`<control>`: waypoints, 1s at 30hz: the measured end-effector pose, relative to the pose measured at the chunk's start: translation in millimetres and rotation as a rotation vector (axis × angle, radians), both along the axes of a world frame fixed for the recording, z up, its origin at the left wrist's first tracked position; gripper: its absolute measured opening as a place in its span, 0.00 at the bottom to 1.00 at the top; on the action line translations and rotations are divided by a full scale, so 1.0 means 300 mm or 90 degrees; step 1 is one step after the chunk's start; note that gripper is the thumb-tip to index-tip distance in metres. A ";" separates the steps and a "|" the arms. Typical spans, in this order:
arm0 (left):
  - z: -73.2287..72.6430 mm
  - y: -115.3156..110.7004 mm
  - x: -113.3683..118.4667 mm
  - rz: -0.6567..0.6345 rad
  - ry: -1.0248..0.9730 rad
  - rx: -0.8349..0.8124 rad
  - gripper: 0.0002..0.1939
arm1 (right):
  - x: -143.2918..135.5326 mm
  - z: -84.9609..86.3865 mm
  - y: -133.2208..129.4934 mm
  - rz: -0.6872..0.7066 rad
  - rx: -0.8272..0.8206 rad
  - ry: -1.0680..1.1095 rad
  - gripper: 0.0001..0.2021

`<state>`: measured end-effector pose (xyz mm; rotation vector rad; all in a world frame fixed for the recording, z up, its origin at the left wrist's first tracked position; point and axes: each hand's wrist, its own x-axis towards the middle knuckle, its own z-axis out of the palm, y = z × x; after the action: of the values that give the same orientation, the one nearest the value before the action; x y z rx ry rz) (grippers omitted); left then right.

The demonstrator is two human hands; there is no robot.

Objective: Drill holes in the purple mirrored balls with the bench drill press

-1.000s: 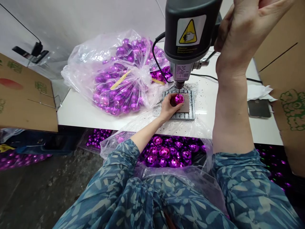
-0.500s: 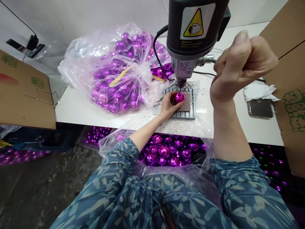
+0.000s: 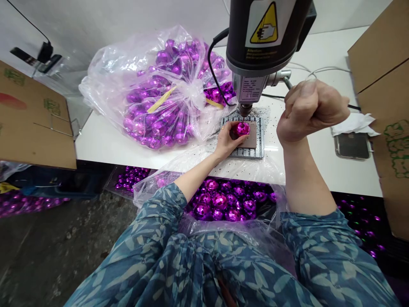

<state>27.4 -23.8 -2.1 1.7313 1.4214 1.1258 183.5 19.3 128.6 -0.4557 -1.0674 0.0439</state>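
Observation:
My left hand (image 3: 226, 140) grips a shiny magenta faceted ball (image 3: 243, 128) between thumb and fingers. The ball rests on a brown square pad (image 3: 251, 141) over the slotted metal base plate (image 3: 260, 149). Directly above it is the drill press (image 3: 260, 47), its chuck (image 3: 245, 110) close over the ball; the bit appears to reach the ball's top. My right hand (image 3: 308, 108) is closed in a fist around the feed lever (image 3: 286, 79) at the press's right side; its grip end is hidden in the fist.
A tied clear bag (image 3: 105, 81) of purple balls lies left of the press. Before my lap, an open plastic-lined container holds loose balls (image 3: 220, 201). A phone (image 3: 352, 145) under white tissue (image 3: 353, 124) lies right. Cardboard boxes (image 3: 35, 123) flank the table; dark shavings surround the base.
My right hand has swung the lever downward, and the chuck sits closer to the ball. My left hand still holds the ball on the pad. The view has shifted slightly.

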 end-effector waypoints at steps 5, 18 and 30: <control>-0.001 0.001 0.002 0.000 -0.004 -0.001 0.26 | 0.014 -0.046 -0.004 0.005 0.022 -0.024 0.36; 0.009 -0.015 0.012 0.027 -0.016 0.015 0.25 | 0.006 0.302 0.140 0.053 -0.204 -0.021 0.27; 0.349 -0.144 -0.298 -0.381 0.340 -0.155 0.23 | 0.032 0.304 0.229 0.126 -0.203 0.007 0.30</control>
<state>-61.9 -67.1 102.5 2.1522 1.1223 0.1688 193.1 87.9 219.8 -0.6340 -1.0962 0.3955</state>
